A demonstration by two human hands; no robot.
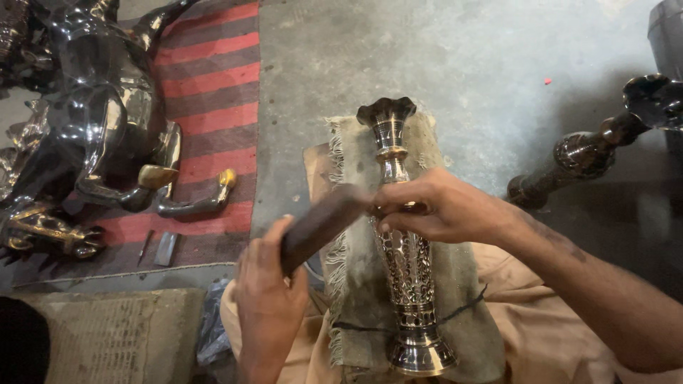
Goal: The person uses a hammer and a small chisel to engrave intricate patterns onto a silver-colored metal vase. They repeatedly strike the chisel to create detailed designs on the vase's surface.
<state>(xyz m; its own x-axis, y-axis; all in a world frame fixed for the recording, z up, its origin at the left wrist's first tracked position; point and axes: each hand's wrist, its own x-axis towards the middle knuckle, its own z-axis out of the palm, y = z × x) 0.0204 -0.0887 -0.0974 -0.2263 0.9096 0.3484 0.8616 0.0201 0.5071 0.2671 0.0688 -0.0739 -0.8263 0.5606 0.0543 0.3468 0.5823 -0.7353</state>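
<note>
A tall shiny metal vase [405, 270] with pierced patterning lies lengthwise on a frayed grey cloth [455, 284] over my lap, its flared mouth pointing away from me. My right hand [437, 206] rests across the vase's middle, fingers closed on a small tool I can barely see. My left hand [269, 299] grips a dark wooden block [320, 224], like a mallet, whose far end sits against my right hand's fingers above the vase.
A polished metal horse figure [92, 128] lies on a red and grey striped mat [210, 85] at left. Another dark vase [594, 149] lies on the concrete floor at right. A small chisel [166, 249] and a stone slab [114, 334] are at lower left.
</note>
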